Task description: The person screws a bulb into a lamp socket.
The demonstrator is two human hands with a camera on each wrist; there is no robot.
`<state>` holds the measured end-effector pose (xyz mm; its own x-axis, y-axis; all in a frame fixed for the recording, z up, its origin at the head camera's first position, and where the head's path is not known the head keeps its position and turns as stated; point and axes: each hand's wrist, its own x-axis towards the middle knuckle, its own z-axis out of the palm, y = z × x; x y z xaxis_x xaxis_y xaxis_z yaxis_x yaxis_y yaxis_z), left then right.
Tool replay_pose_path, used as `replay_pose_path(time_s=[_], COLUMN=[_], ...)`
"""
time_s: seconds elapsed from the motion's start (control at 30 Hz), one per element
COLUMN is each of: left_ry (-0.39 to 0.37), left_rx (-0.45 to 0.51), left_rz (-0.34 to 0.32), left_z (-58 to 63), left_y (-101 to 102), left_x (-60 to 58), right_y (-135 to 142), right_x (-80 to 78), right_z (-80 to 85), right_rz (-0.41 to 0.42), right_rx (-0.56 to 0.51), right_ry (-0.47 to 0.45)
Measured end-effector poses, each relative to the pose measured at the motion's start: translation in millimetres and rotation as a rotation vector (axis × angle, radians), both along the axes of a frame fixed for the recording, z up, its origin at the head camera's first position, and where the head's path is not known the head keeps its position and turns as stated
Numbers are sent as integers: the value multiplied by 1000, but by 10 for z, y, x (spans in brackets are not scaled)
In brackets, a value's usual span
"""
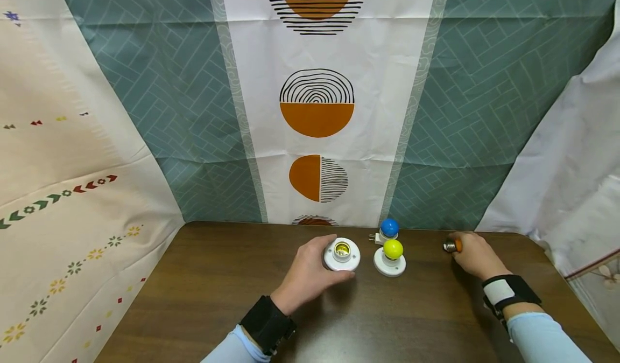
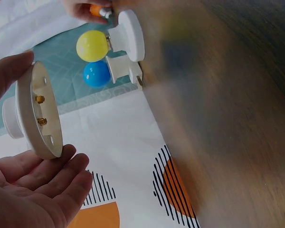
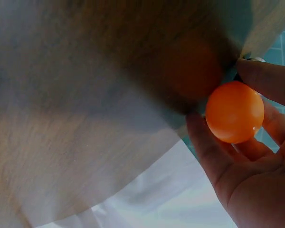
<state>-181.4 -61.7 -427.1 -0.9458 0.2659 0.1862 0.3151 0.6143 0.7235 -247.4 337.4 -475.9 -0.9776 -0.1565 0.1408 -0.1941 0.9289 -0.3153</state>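
Observation:
My left hand (image 1: 312, 269) grips a round white lamp holder (image 1: 350, 263) by its rim, thumb on one side and fingers on the other. Its socket faces up toward the head camera. In the left wrist view the underside of the lamp holder (image 2: 24, 107) shows two brass screws, and the holder is off the table. At the right, my right hand (image 1: 477, 255) holds an orange light bulb (image 3: 235, 112) between thumb and fingers. The bulb's metal screw base (image 1: 449, 246) points left in the head view.
Right of the left hand, a yellow bulb (image 1: 393, 249) sits in a white round holder (image 1: 389, 269) on the wooden table (image 1: 232, 309). Behind it is a blue bulb (image 1: 389, 227) in a white plug-in socket (image 1: 380, 238). A patterned curtain (image 1: 242, 190) hangs along the back edge.

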Motion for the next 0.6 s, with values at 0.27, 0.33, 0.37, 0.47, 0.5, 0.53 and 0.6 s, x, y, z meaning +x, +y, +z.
replay_pose_path(time_s=[0.27, 0.33, 0.37, 0.47, 0.5, 0.53, 0.6], left_ry=[21, 22, 21, 16, 13, 10, 11], left_rx=[14, 16, 15, 15, 15, 15, 11], left_rz=[5, 4, 4, 5, 7, 10, 11], left_z=[-15, -18, -22, -24, -24, -21, -20], left_y=[-13, -19, -22, -24, -25, -25, -22], left_x=[-3, -4, -5, -5, -4, -2, -4], right_y=[-64, -99, -122, -188, -214, -240, -295], right_x=[40, 57, 69, 100, 113, 126, 152], right_z=[107, 155, 176, 244, 264, 290, 340], right_rz=[-28, -46, -54, -67, -72, -70, -65], right_rx=[-31, -41, -45, -67, -76, -87, -112], right_ry=[-43, -69, -75, -81, -71, -57, -28])
